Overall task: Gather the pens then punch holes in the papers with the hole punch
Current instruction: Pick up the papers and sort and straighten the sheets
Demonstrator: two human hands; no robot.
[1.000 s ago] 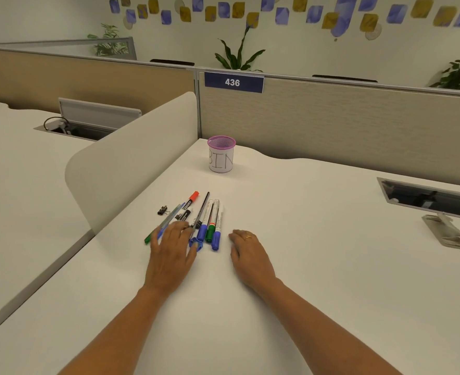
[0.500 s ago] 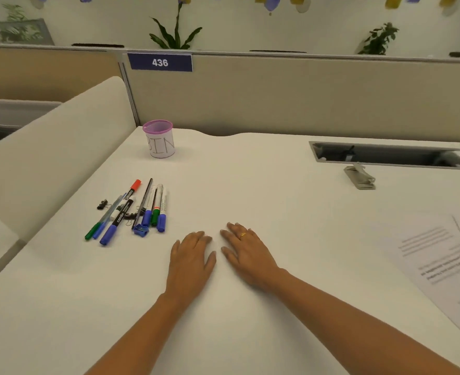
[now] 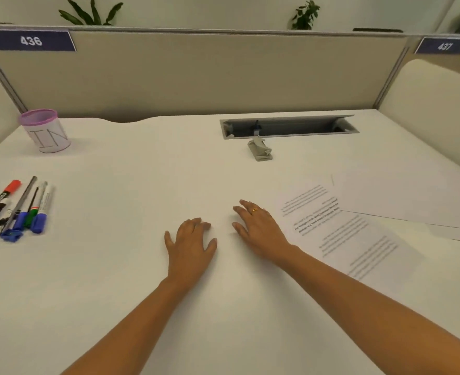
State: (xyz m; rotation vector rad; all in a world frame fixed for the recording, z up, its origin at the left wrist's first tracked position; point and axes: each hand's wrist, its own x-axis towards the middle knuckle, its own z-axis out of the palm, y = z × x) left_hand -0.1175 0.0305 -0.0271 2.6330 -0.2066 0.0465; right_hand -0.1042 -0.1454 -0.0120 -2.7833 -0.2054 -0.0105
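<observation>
Fingers (image 3: 195, 226) of left hand (image 3: 189, 247), right hand (image 3: 260, 230) flat, holding nothing. Best to square papers (image 3: 358, 239) before fetching hole punch (image 3: 260, 150).

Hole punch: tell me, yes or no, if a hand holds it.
No. The hole punch sits alone farther back, while the left hand and right hand lie flat on the desk.

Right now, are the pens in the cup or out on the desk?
Out: the pens lie in a loose bunch on the desk, apart from the upright cup.
</observation>
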